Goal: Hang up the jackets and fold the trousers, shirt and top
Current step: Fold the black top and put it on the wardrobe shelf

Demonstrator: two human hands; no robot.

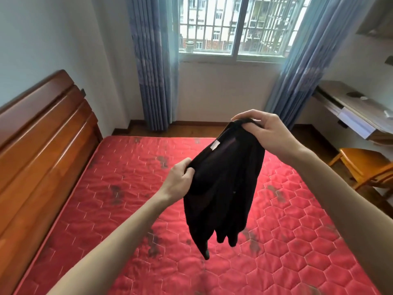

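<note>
A black garment (223, 188) with a small white label near its top edge hangs in the air above the red quilted mattress (119, 188). My left hand (180, 179) pinches its lower left upper corner. My right hand (265, 130) grips the other upper corner, higher and farther away. The fabric droops in bunched folds between and below both hands, its ends dangling free of the mattress. Which kind of garment it is cannot be told.
A wooden headboard (42, 133) runs along the left side of the bed. Blue curtains (155, 67) frame a barred window ahead. On the right stand a wall desk (353, 111) and a wooden chair (365, 165).
</note>
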